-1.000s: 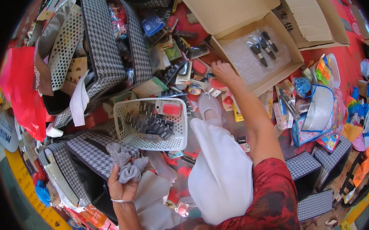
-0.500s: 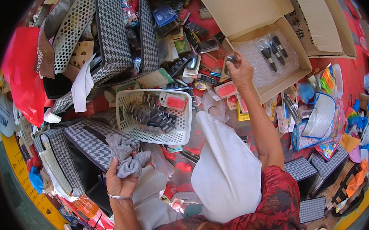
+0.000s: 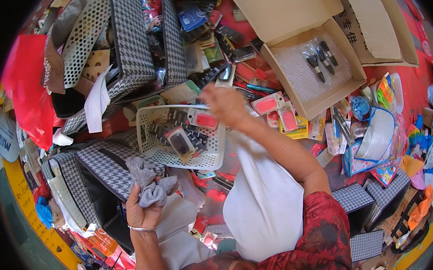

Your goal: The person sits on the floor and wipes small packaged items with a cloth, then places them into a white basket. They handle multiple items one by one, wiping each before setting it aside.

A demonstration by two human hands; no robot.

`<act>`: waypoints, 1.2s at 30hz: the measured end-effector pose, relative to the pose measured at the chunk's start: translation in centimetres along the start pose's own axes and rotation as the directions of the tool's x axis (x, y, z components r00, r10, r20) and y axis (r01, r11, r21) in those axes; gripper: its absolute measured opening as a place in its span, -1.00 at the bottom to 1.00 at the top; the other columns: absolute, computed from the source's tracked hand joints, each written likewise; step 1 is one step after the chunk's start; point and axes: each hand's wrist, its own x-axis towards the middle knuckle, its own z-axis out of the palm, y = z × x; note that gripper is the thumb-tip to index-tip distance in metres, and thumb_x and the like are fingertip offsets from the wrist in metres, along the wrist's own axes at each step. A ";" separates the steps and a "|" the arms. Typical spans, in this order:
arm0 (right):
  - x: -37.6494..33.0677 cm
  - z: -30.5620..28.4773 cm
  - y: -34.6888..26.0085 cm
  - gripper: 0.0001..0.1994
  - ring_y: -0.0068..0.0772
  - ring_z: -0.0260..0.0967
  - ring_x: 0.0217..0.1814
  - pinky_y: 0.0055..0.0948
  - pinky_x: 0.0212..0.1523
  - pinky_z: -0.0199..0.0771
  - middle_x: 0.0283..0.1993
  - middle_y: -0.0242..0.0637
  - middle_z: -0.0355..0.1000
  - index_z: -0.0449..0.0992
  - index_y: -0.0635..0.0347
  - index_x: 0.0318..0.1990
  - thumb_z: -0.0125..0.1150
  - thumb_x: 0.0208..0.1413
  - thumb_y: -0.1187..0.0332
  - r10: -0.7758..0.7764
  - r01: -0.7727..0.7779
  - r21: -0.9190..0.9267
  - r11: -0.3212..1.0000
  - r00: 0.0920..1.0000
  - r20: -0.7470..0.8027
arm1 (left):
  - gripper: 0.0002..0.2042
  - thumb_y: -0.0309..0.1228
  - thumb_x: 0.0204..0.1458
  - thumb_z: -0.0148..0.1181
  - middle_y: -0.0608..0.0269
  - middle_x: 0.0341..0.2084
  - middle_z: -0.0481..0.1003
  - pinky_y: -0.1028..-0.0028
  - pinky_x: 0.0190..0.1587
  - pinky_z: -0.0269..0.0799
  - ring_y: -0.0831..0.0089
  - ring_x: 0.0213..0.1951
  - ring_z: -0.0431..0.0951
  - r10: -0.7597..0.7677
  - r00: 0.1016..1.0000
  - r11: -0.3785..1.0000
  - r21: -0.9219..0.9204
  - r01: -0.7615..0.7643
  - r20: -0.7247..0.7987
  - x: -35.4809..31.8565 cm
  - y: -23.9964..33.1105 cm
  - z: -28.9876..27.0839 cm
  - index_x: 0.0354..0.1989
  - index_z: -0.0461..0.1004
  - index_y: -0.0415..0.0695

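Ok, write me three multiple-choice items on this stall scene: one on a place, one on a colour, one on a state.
1. Where is the right hand?
A. Over the rim of the white basket
B. Inside the cardboard box
C. On the red bag

2. What colour is the cloth in the left hand?
A. Red
B. Grey
C. Yellow

3. How is the cloth being held?
A. Spread flat
B. Folded square
C. Bunched up in the fist

Answers: 1 A, the right hand hangs at the basket's far edge, short of the box. 2 B, the cloth shows grey against the palm. 3 C, it is crumpled, with the fingers closed about it.
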 end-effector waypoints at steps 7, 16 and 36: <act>5.4 -0.6 12.6 -0.60 -0.05 0.39 -0.19 -0.11 -0.29 0.41 -0.06 -0.11 0.30 0.29 0.18 -0.10 0.17 -0.17 0.40 0.179 -0.205 -0.248 0.947 0.976 -0.124 | -0.64 -0.31 0.02 0.01 0.07 -0.17 0.43 0.22 -0.04 0.35 0.22 -0.10 0.42 -0.006 0.999 1.000 0.023 0.006 0.032 0.1 -0.1 0.1 -0.03 0.29 -0.24; 6.8 1.2 16.0 -0.62 -0.14 0.44 -0.18 -0.21 -0.27 0.47 -0.01 0.00 0.30 0.32 0.27 -0.06 0.03 -0.13 0.43 0.472 -0.243 -0.553 0.797 0.822 0.319 | -0.66 -0.32 0.03 0.01 0.12 -0.17 0.43 0.25 -0.06 0.35 0.24 -0.12 0.42 -0.001 1.000 1.000 0.029 0.001 0.000 0.4 -0.2 0.5 -0.05 0.31 -0.23; -0.8 -2.6 2.2 -0.57 -0.10 0.37 -0.16 -0.28 -0.10 0.34 -0.23 -0.07 0.40 0.38 0.25 -0.16 0.20 -0.16 0.15 -0.023 -0.071 0.479 0.875 0.982 0.188 | -0.66 -0.30 0.04 -0.01 0.12 -0.20 0.44 0.22 -0.08 0.36 0.23 -0.13 0.43 -0.005 0.998 1.000 0.013 0.004 0.056 -0.2 -0.2 0.5 -0.05 0.31 -0.22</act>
